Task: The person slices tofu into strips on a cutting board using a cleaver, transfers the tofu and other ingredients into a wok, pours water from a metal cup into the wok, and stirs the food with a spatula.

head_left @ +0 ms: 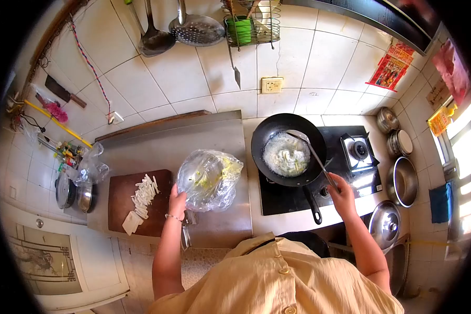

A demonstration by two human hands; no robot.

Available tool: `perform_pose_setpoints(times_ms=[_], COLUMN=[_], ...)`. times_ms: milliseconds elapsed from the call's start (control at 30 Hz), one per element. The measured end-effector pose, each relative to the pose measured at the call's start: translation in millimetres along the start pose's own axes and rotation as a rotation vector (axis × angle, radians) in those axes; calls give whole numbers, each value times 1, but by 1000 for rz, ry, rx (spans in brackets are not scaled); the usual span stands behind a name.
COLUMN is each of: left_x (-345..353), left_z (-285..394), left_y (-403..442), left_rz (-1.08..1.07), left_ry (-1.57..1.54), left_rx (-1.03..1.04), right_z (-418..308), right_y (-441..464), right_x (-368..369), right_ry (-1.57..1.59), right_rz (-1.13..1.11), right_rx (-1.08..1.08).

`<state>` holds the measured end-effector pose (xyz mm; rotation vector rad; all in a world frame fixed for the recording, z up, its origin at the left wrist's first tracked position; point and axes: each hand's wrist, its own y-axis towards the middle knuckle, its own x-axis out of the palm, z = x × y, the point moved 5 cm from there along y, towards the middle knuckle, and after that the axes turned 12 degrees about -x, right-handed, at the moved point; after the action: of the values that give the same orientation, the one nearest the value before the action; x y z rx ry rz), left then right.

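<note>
My left hand [177, 203] is closed on the near left edge of a crumpled clear plastic bag [209, 180], held above the steel counter. Yellow-green bits show through the plastic; whether a bowl sits inside I cannot tell. In my right hand [342, 196] is the handle of a metal spatula [317, 158], its fingers wrapped round it. The spatula's head reaches into a black wok [262, 157] on the left burner. Inside the wok lies bubbling, pale food [290, 159] with white and yellowish-green pieces in liquid.
A brown cutting board [119, 201] with white strips [144, 194] lies left on the steel counter [220, 131]. Right of the wok is a second burner [358, 150]. Steel bowls [402, 181] and a pot lid [384, 225] stand at the right. Ladles [157, 42] hang on the wall.
</note>
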<state>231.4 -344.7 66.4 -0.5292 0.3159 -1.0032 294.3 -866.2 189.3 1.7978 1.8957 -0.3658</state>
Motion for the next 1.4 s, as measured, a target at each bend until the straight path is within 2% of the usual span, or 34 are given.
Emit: perform_pose_setpoints(times_ms=[167, 267, 400, 433, 600, 733, 933, 1133, 1233, 1300, 1333, 1400], left_x=[3, -2, -7, -9, -29, -54, -77, -72, -70, -67, -66, -63], left_z=[-8, -15, -21, -21, -18, -24, -40, -46, -46, -44, -42, -41], left_y=[-1, 5, 8, 6, -18, -24, -29, -23, -22, -21, -23, -25], left_rz=[-23, -38, -44, -42, -44, -35, 17, -45, -70, -60, -69, -28], left_ry=[-20, -13, -38, -37, -49, -83, -118, -160, -169, -159, -158, -138], left_rx=[-19, 10, 27, 26, 11, 28, 12, 37, 71, 76, 74, 48], right_z=[14, 15, -7, -8, -26, -6, 31, 52, 69, 72, 68, 47], right_y=[-18, -27, -29, -28, -23, -9, -11, -25, -30, -22, -23, -21], right_x=[-4, 5, 26, 35, 112, 194, 285, 331, 341, 338, 338, 330], right_ry=[12, 295, 498, 517, 798, 1041, 1001, 959, 833, 387, 385, 285], right_rz=[21, 18, -48, -121, -326, -477, -465, -506, -525, -630, -621, -570], right_rx=[24, 239, 367, 362, 505, 621, 740, 804, 742, 484, 488, 311])
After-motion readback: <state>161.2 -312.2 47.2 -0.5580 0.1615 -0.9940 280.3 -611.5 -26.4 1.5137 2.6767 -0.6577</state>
